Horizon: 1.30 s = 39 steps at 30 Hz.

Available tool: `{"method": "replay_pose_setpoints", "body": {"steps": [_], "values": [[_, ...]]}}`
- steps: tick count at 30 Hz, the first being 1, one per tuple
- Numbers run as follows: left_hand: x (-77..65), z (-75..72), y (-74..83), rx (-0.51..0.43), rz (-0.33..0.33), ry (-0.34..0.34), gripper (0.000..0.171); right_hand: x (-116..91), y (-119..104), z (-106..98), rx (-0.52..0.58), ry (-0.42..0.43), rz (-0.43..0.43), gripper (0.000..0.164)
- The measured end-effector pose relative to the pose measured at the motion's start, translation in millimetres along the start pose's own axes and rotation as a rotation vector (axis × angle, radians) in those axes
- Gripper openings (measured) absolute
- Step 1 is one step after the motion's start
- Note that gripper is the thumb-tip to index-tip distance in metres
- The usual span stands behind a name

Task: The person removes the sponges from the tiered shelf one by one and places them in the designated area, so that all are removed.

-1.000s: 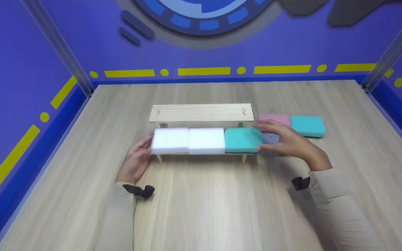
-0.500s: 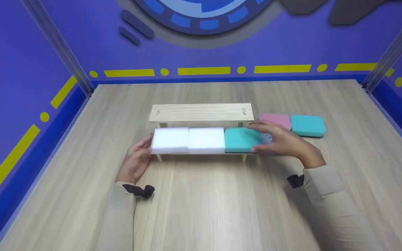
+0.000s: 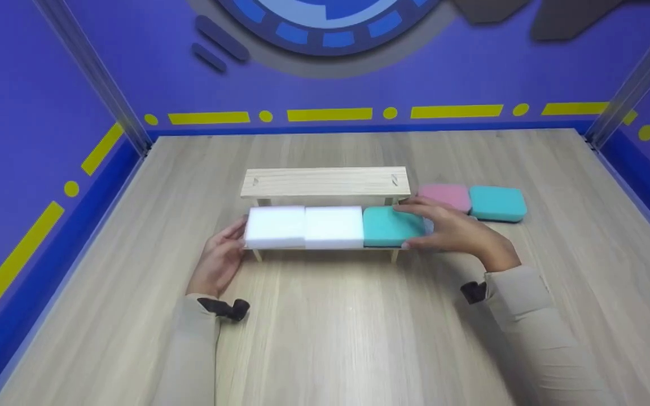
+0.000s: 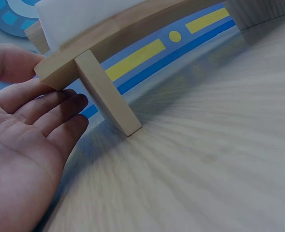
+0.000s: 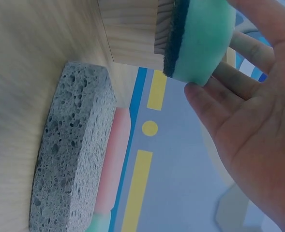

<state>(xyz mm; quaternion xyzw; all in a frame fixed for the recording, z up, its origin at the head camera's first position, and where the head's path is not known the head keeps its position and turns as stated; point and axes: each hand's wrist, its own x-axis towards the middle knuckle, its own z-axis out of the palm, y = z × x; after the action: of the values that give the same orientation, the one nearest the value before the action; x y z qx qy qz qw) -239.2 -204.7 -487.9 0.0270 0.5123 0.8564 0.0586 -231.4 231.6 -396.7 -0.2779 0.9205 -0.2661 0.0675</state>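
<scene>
Two white sponges [image 3: 276, 226] and a green scouring sponge [image 3: 384, 226] sit side by side on the lower, front board of a two-tier wooden stand [image 3: 325, 181]. My left hand [image 3: 220, 262] pinches the left end of that board; in the left wrist view the thumb is at its edge and the fingers lie just under it. At the other end my right hand [image 3: 460, 228] grips the green sponge, thumb on the near side and fingers on the far side. The sponge's dark scouring layer [image 5: 176, 38] faces the board.
A grey porous sponge [image 5: 69, 145] lies on the table below my right hand, mostly covered in the head view. Behind it are a pink sponge [image 3: 446, 195] and another green sponge [image 3: 497, 203]. Blue panels [image 3: 325, 90] wall the table at the back and sides.
My right hand has shifted slightly left, its fingers reaching farther over the green sponge and covering more of the grey one. The left hand and the row of sponges look unchanged.
</scene>
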Motion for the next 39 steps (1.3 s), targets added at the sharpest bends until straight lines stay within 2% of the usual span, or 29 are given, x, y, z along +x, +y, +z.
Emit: {"method": "replay_pose_setpoints", "body": {"steps": [7,14,28,33,39], "values": [[-0.7,0.3,1.0,0.004,-0.011,-0.019,0.064,1.6,-1.3,1.3,-0.031,0.021,-0.031,0.065],[-0.7,0.3,1.1,0.001,-0.021,-0.009,0.064,1.3,-2.7,1.2,-0.042,0.023,-0.039,0.063],[-0.2,0.1,0.5,0.000,-0.003,-0.024,0.064,1.2,-2.9,2.1,-0.050,0.051,-0.053,0.061],[-0.4,0.1,1.0,0.004,-0.009,-0.022,0.063,0.2,-0.9,2.6,-0.060,0.081,-0.093,0.059],[-0.6,0.1,1.5,0.016,-0.013,-0.021,0.062,-2.7,0.1,1.1,-0.037,0.072,-0.084,0.060]]}}
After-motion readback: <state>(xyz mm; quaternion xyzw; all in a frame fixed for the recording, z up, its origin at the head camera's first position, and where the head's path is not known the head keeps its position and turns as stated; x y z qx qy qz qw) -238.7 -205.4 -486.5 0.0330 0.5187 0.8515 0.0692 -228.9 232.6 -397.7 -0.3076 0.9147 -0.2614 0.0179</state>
